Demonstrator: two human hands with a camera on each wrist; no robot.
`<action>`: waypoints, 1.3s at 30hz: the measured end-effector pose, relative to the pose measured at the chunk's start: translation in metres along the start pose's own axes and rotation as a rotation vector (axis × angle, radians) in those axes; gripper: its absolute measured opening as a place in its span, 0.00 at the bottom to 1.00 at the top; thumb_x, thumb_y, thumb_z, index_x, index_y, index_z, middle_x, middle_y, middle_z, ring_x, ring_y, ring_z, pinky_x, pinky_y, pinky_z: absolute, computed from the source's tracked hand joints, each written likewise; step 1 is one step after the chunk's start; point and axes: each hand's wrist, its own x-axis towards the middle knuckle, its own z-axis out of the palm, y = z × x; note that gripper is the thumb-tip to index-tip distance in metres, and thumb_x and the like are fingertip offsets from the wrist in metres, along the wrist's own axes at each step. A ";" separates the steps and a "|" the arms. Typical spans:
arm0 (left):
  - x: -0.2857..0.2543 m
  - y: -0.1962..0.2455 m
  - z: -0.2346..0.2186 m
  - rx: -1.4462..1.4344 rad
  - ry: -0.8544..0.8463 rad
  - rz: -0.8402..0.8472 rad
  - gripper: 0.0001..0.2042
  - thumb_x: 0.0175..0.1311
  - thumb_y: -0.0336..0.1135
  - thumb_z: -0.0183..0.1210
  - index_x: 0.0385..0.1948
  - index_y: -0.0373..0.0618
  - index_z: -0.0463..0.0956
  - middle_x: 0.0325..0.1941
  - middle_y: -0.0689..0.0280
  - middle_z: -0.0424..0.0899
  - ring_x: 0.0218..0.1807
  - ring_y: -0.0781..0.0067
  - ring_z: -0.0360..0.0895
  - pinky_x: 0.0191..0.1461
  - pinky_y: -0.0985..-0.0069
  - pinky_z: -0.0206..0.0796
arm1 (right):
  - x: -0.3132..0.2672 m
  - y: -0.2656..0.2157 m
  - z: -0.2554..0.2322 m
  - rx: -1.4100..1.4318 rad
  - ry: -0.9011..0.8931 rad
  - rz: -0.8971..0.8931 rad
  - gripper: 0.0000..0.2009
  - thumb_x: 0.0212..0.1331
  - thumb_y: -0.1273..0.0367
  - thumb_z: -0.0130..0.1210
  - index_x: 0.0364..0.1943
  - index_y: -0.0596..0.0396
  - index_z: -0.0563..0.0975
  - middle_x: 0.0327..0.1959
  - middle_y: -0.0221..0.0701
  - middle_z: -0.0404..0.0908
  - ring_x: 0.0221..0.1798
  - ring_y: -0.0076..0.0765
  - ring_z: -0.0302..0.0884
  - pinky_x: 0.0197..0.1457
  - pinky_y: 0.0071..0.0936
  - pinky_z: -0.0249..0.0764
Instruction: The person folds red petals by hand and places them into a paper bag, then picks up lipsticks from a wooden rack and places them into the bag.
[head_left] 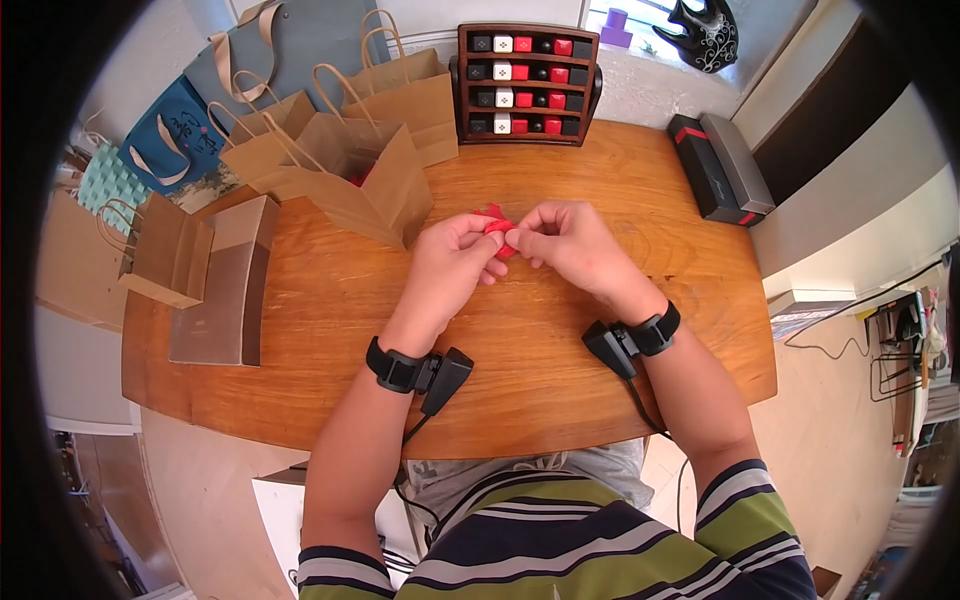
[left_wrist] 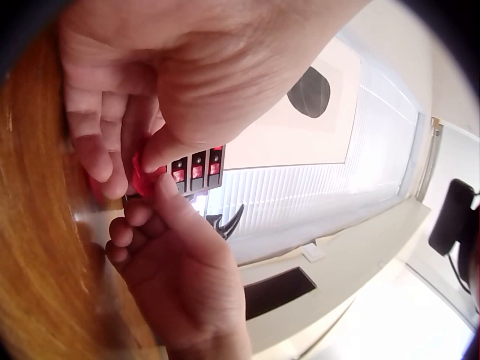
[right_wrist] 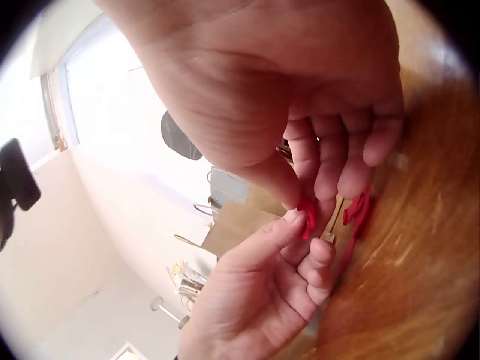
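Note:
Both hands meet over the middle of the table, working on a small, soft red piece like cloth or ribbon (head_left: 507, 250). My left hand (head_left: 447, 265) pinches one side of it between thumb and fingers. From the other side my right hand (head_left: 580, 250) pinches it too, the two thumb tips nearly together. In the right wrist view, a red fold (right_wrist: 308, 217) shows between the thumbs, and more red material (right_wrist: 359, 213) hangs beyond the fingers. Fingers hide much of the piece.
Several brown paper bags (head_left: 400, 190) stand at the back left, beside a flat brown box (head_left: 232, 290). A dark wooden rack (head_left: 528, 88) with red, white and black cubes stands behind the hands. Black and grey boxes (head_left: 715, 170) lie at the right edge of the wooden table (head_left: 330, 330).

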 end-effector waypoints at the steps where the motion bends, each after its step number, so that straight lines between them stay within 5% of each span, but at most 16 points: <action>1: 0.000 0.000 0.000 0.002 0.001 -0.005 0.10 0.76 0.33 0.58 0.51 0.38 0.81 0.41 0.66 0.88 0.37 0.81 0.83 0.40 0.82 0.73 | -0.001 -0.001 -0.001 0.048 -0.014 0.029 0.10 0.66 0.65 0.67 0.37 0.60 0.86 0.32 0.29 0.87 0.33 0.19 0.78 0.36 0.22 0.74; 9: 0.001 -0.003 -0.007 -0.141 -0.026 -0.029 0.09 0.76 0.32 0.59 0.51 0.41 0.82 0.41 0.70 0.86 0.39 0.83 0.79 0.42 0.82 0.72 | -0.007 -0.012 -0.004 0.320 -0.131 0.060 0.09 0.71 0.66 0.63 0.44 0.58 0.87 0.38 0.28 0.89 0.36 0.19 0.81 0.42 0.18 0.74; 18: 0.002 -0.005 -0.010 -0.326 -0.150 -0.091 0.09 0.76 0.31 0.57 0.52 0.42 0.81 0.42 0.72 0.83 0.40 0.83 0.77 0.45 0.81 0.71 | -0.005 -0.007 0.004 0.125 -0.023 -0.082 0.05 0.62 0.78 0.65 0.41 0.61 0.85 0.37 0.30 0.87 0.39 0.21 0.82 0.45 0.22 0.80; 39: 0.000 0.000 -0.008 -0.297 -0.104 -0.067 0.09 0.76 0.31 0.59 0.51 0.41 0.82 0.41 0.72 0.84 0.36 0.86 0.75 0.42 0.83 0.71 | -0.002 -0.005 0.005 0.149 0.032 -0.093 0.06 0.66 0.73 0.66 0.40 0.63 0.83 0.34 0.29 0.86 0.36 0.20 0.82 0.41 0.21 0.79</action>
